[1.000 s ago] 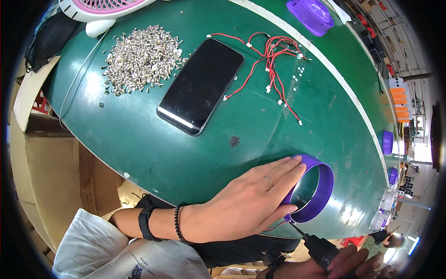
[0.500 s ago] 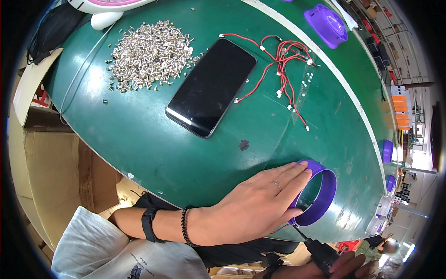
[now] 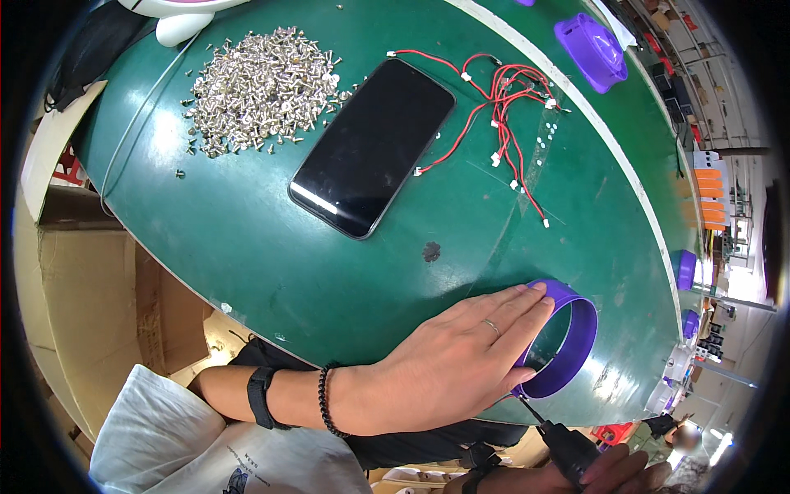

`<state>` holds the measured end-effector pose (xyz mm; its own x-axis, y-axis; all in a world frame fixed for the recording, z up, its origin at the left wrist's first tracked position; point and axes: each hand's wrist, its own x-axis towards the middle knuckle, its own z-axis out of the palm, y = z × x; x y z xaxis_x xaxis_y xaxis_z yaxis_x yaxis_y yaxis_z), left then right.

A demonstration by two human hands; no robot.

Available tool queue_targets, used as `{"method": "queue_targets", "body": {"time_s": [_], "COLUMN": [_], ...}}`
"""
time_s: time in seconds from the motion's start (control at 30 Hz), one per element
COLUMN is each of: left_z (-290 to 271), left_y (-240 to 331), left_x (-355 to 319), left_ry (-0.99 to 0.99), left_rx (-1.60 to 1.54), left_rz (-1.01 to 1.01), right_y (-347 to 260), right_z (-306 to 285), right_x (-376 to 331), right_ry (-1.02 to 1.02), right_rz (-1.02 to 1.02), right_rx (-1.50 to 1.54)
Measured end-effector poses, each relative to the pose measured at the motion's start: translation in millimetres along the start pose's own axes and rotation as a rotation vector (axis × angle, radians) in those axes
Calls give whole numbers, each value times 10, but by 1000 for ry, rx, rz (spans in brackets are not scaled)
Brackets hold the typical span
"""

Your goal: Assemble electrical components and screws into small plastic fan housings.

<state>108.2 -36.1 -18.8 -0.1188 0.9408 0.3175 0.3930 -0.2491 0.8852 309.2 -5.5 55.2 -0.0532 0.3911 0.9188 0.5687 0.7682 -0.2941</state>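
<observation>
The left hand [image 3: 461, 356], nearly straight, holds a purple ring [image 3: 582, 350]. The right hand [image 3: 613, 473] is curled around a black tool [image 3: 568, 449].

By the glossy worktop's [image 3: 247, 222] near edge, the purple ring [image 3: 581, 346] looks smooth plastic; the screws [image 3: 259, 95] gleam, metallic.

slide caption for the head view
Left hand grips a purple ring while the right hand holds a black screwdriver at its near edge.

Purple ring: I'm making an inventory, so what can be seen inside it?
Inside the purple ring, green tabletop shows through the opening. The left hand covers part of the ring's left side; whatever lies behind the hand cannot be seen.
</observation>
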Motion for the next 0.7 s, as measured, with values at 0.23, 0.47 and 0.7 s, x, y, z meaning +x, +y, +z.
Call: {"method": "queue_targets", "body": {"time_s": [0.23,0.47,0.7], "left_z": [75,-72,-91], "left_y": [-34,105,141], "left_x": [-34,-137,-217], "left_ry": [19,4,-20], "left_rx": [21,-87,2], "left_rz": [10,240,278], "right_y": [-260,-350,181], "right_z": [375,107,-202], "right_x": [197,211,106], "right_ry": [235,119,49], "right_rz": [396,342,275], "right_rx": [687,224,686]}}
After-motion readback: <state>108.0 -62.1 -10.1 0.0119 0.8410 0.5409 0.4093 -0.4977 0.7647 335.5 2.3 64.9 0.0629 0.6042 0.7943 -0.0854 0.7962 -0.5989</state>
